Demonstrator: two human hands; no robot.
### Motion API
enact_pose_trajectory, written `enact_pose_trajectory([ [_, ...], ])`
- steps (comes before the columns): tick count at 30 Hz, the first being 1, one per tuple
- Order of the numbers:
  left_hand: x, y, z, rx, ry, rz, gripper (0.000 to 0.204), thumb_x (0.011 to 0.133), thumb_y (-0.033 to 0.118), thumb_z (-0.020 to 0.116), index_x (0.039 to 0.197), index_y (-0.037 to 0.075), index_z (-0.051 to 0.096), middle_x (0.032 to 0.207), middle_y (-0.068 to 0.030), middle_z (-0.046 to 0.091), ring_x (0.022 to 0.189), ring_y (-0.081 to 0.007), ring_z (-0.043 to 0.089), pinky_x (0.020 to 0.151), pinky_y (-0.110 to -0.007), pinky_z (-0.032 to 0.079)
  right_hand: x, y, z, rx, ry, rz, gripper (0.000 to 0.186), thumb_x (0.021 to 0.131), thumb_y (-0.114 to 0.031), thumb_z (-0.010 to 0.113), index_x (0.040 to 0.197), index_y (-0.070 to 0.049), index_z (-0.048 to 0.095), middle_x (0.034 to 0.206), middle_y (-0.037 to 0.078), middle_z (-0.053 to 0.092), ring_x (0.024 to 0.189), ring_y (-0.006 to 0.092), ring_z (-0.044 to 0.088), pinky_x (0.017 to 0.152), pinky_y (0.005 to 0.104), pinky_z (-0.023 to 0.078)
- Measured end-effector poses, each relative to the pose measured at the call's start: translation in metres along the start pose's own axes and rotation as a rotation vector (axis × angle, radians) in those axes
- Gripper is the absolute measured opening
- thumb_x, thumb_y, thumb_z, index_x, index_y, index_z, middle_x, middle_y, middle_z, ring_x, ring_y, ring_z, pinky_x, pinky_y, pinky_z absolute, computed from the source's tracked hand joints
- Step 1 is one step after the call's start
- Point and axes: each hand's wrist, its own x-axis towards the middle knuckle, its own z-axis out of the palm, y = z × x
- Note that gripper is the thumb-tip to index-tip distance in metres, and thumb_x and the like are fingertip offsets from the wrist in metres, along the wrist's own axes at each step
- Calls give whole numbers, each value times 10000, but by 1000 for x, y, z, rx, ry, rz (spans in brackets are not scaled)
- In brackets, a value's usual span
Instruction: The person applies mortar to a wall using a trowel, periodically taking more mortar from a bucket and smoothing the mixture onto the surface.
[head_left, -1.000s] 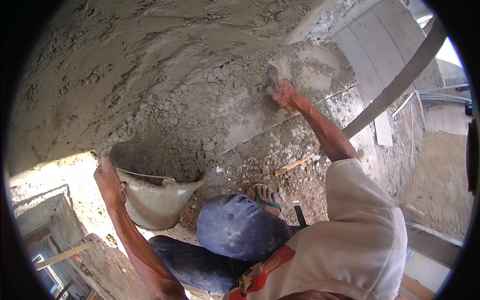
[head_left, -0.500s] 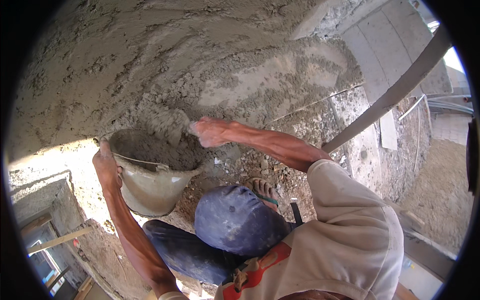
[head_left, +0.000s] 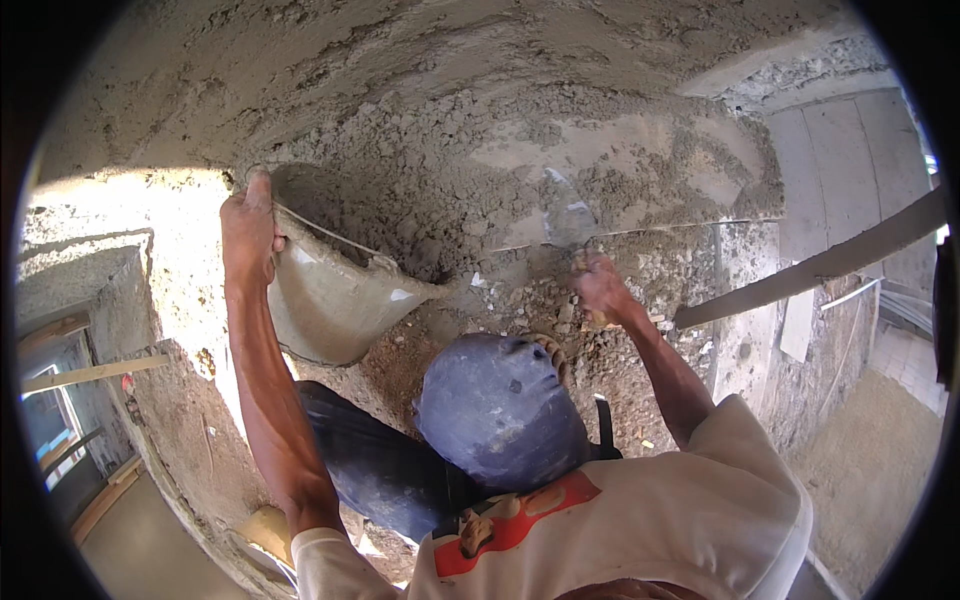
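Note:
My left hand [head_left: 250,232] is closed on the left rim of a pale, mortar-stained bucket [head_left: 335,305]. The bucket is tilted, its mouth toward a heap of wet grey mortar [head_left: 400,150] against the wall. A thin wire handle [head_left: 325,230] lies across its opening. To the right, my right hand [head_left: 600,290] grips the handle of a trowel [head_left: 568,212]. The trowel's grey blade points away from me, over the lower edge of the mortar-smeared board, apart from the bucket. Little mortar shows on the blade.
A mortar-coated wall [head_left: 300,80] rises ahead. Loose rubble [head_left: 500,300] covers the ground between the bucket and my bent knee [head_left: 500,410]. At right a long mortar-crusted plank [head_left: 820,255] slants across, with grey panels [head_left: 840,150] behind it. A wooden bar [head_left: 95,375] is at far left.
My right hand and the trowel have moved right, away from the bucket's mouth. My left hand has tipped the bucket further toward the mortar heap. The view has shifted too.

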Motion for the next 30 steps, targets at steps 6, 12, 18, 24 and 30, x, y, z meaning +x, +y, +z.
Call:
enact_pose_trajectory([
  [6, -16, 17, -3, -48, -115, -46, 441, 981, 420, 722, 750, 81, 559, 645, 38, 448, 506, -84, 429, 467, -231, 413, 66, -105, 79, -297, -315, -67, 212, 943, -117, 556, 1112, 10, 549, 751, 111, 608, 498, 203, 564, 423, 367, 492],
  [12, -15, -4, -39, -103, -262, -41, 322, 985, 296, 737, 842, 26, 637, 670, 5, 550, 521, -97, 499, 495, -264, 444, 24, -157, 90, -544, -159, -515, 267, 898, -27, 507, 1151, 46, 543, 719, 224, 642, 560, 314, 661, 521, 507, 524],
  [18, -69, -55, -120, -227, -275, -57, 255, 1042, 260, 664, 907, 44, 656, 688, -24, 623, 560, -112, 548, 517, -276, 443, -25, -233, 135, -1040, -106, -915, 263, 954, -41, 518, 1210, 19, 527, 817, 284, 675, 737, 433, 703, 636, 537, 558],
  [24, -135, -255, -219, -600, -113, -282, 377, 1111, 313, 537, 1249, -31, 607, 1155, -129, 706, 1030, -214, 677, 940, -388, 554, 10, -128, 95, -426, 212, -685, 217, 960, -103, 586, 1142, -11, 512, 741, 124, 621, 540, 243, 597, 463, 396, 491],
  [30, -174, -312, -220, -615, -56, -248, 367, 1115, 358, 528, 1272, 27, 562, 1231, -110, 680, 1087, -203, 652, 990, -381, 530, -28, 5, 75, 56, 111, -5, 234, 901, -153, 676, 1044, -20, 547, 711, 54, 562, 525, 163, 569, 466, 353, 461],
])
